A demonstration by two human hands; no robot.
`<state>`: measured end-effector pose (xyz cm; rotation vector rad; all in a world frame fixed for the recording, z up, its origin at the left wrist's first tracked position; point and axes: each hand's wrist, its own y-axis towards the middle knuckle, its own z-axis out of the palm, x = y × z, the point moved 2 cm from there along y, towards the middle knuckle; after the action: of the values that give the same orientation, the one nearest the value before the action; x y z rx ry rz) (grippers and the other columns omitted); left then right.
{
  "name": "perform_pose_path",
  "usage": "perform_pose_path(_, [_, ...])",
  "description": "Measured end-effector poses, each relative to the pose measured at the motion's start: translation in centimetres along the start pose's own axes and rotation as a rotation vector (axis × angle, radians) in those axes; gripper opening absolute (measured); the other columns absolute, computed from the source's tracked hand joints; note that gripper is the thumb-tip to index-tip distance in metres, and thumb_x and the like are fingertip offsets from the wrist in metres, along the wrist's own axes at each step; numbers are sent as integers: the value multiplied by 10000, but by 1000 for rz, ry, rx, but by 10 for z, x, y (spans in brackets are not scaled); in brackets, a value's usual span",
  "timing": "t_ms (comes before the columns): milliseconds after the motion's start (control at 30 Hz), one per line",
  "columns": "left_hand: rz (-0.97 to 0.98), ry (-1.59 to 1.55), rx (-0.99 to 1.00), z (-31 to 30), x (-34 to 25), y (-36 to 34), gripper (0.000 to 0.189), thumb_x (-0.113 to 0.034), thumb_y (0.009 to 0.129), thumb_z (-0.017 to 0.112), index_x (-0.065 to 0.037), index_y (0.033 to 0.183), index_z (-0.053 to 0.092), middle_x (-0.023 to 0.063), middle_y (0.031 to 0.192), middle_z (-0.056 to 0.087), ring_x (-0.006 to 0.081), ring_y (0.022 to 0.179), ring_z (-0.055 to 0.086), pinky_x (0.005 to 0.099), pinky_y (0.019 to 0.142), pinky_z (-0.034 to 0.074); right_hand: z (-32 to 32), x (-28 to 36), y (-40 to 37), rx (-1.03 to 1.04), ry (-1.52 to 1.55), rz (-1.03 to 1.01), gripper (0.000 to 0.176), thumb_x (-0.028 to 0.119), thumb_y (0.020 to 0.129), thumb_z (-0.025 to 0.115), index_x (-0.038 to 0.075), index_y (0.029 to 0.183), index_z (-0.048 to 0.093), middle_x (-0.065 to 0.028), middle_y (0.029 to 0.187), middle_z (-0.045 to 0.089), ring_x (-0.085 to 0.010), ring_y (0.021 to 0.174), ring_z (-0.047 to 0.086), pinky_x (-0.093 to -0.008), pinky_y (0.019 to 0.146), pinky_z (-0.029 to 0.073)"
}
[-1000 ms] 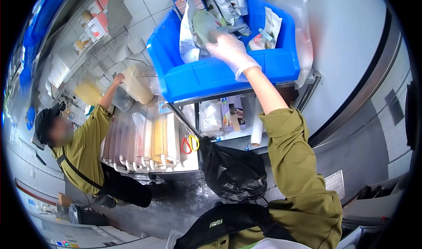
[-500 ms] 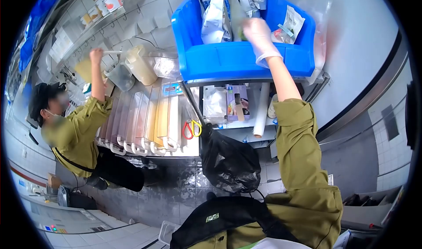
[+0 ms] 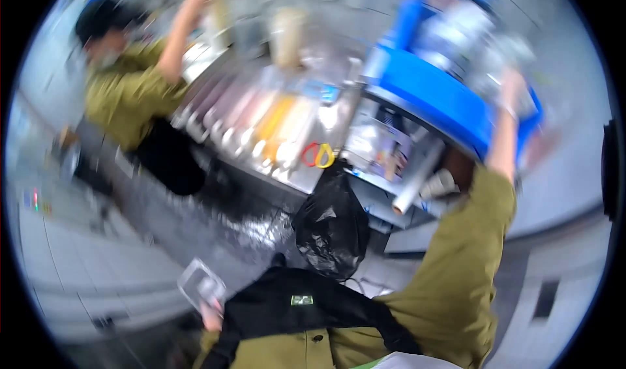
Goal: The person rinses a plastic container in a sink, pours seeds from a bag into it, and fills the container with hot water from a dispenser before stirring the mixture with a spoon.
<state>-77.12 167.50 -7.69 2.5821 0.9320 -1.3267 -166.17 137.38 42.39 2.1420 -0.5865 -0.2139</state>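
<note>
Blue plastic forms the bin (image 3: 433,94) at upper right, where my right hand (image 3: 512,87) reaches over the front wall to a pale, blurred packet (image 3: 495,59); I cannot tell how far those fingers open or whether they grip it. Low on the left, my left hand (image 3: 211,317) has its fingers closed on the edge of a clear plastic tub (image 3: 197,283). A black plastic bag (image 3: 331,232) hangs between my hands, below red-and-yellow scissors handles (image 3: 322,155)

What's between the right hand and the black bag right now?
In the head view, going down from the right hand to the black bag, the blue bin comes first with its front wall, then the white roll below it.
</note>
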Motion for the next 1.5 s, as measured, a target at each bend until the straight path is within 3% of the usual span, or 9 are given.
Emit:
perform_pose_path(67, [65, 140, -87, -12, 38, -28, 153, -57, 911, 364, 20, 1003, 459, 88, 904, 517, 105, 791, 502, 223, 643, 486, -39, -20, -7, -442, 256, -276, 259, 196, 846, 423, -6, 841, 585, -158, 829, 586, -289, 725, 569, -411, 662, 448])
perform_pose_path(200, [-756, -1249, -494, -11, 40, 0, 346, -302, 851, 469, -9, 1033, 500, 131, 962, 552, 212, 863, 575, 284, 712, 518, -87, 5, -44, -573, 347, -184, 255, 203, 824, 450, -6, 838, 597, -141, 806, 596, -274, 713, 580, -388, 655, 456])
perform_pose_path(400, [-670, -1302, -582, -27, -8, 109, 321, -201, 795, 505, -34, 1069, 486, 116, 960, 579, 232, 756, 605, 305, 578, 509, -157, 144, -217, -494, 479, -76, 255, 212, 791, 490, -6, 834, 614, -116, 772, 612, -252, 695, 597, -353, 645, 467])
perform_pose_path(733, [-653, -1323, -635, -127, 73, 381, 318, -225, 797, 479, 50, 956, 504, 174, 804, 589, 231, 606, 591, 285, 499, 492, -237, 572, -365, 377, 1163, -192, 266, 228, 736, 556, -7, 827, 642, -73, 716, 639, -215, 664, 626, -295, 627, 486])
perform_pose_path(800, [-762, -1278, -669, -164, 78, 431, 329, -217, 791, 486, 81, 929, 500, 180, 764, 585, 222, 557, 591, 263, 460, 491, -243, 692, -369, 861, 1623, -388, 286, 221, 719, 561, -27, 828, 653, -114, 759, 659, -230, 664, 646, -293, 599, 494])
perform_pose_path(933, [-643, -1250, -658, -234, 93, 513, 344, -218, 789, 501, 95, 931, 480, 179, 760, 580, 223, 538, 587, 264, 452, 497, -225, 880, -423, 1109, 1827, -840, 266, 147, 708, 592, -57, 875, 629, -157, 848, 650, -269, 749, 646, -339, 678, 505])
perform_pose_path(1067, [-607, -1236, -394, -334, 67, 582, 302, -222, 794, 509, 15, 981, 494, 116, 784, 564, 222, 701, 582, 341, 625, 502, -240, 1029, -465, 1055, 2012, -869, 227, 47, 702, 597, -67, 898, 600, -173, 796, 629, -315, 749, 633, -347, 677, 504])
perform_pose_path(1133, [-382, -1361, -346, -366, 78, 634, 260, -346, 847, 469, -99, 924, 498, 59, 665, 529, 167, 541, 509, 285, 494, 446, -229, 1083, -485, 999, 1982, -804, 362, -51, 664, 613, -49, 1024, 584, -177, 924, 630, -306, 808, 631, -320, 695, 502])
perform_pose_path(1500, [-174, -614, 312, -398, -108, 1001, 318, -251, 812, 531, 44, 933, 543, 121, 774, 611, 154, 561, 598, 220, 480, 490, -161, 1360, -515, 1000, 1913, -561, 417, -12, 597, 588, 31, 1011, 602, -151, 824, 632, -309, 729, 615, -337, 646, 495])
